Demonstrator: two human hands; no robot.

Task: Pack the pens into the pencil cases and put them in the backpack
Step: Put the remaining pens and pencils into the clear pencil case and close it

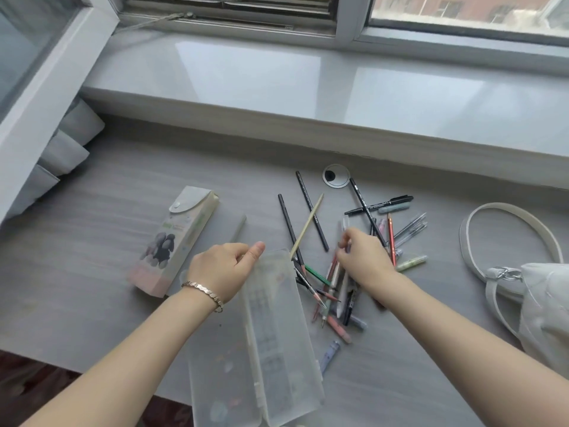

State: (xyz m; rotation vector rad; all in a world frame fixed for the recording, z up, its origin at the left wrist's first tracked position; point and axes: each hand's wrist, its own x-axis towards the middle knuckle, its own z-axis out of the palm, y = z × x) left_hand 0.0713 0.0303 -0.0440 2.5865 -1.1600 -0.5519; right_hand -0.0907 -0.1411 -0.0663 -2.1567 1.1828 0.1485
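A clear plastic pencil case (277,343) lies open at the desk's near edge, with a few pens inside. My left hand (224,269) grips its far end, thumb on the lid. A loose pile of pens and pencils (332,288) is spread to the right of it. My right hand (363,254) reaches into the pile and pinches a light-coloured pen (345,224). A second, printed fabric pencil case (175,238) with a snap flap lies to the left, closed. The pale backpack (542,306) sits at the right edge, its strap looped on the desk.
The grey desk (107,272) runs under a glossy window sill (277,81). A round cable grommet (336,175) sits behind the pens. Folded curtain fabric (61,143) hangs at the far left. A slim grey bar (238,228) lies beside the fabric case.
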